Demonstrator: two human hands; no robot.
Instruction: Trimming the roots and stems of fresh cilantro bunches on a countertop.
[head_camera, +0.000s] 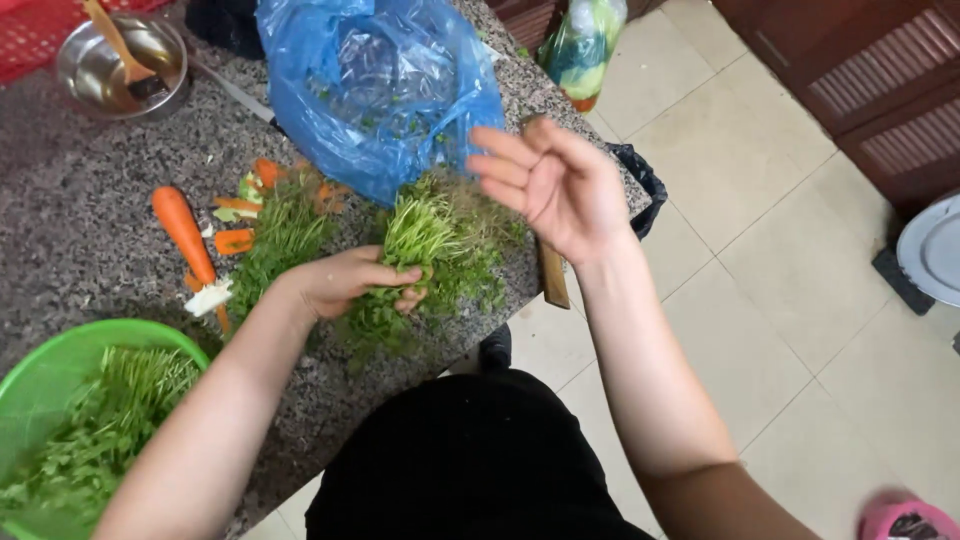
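My left hand (345, 282) is closed around a bunch of green leafy sprouts (440, 240) lying on the granite counter (80, 230), stems up. My right hand (555, 185) hovers just right of the bunch, palm up, fingers spread, holding nothing. A second pile of greens (285, 230) lies left of my left hand. A blue plastic bag (375, 85) sits crumpled behind both piles.
A green bowl (40, 375) with more greens stands at the front left. A whole carrot (182, 232) and carrot scraps (238, 205) lie on the counter. A metal bowl (100, 70) with a wooden spatula is at the back left. A wooden handle (552, 275) sticks over the counter edge.
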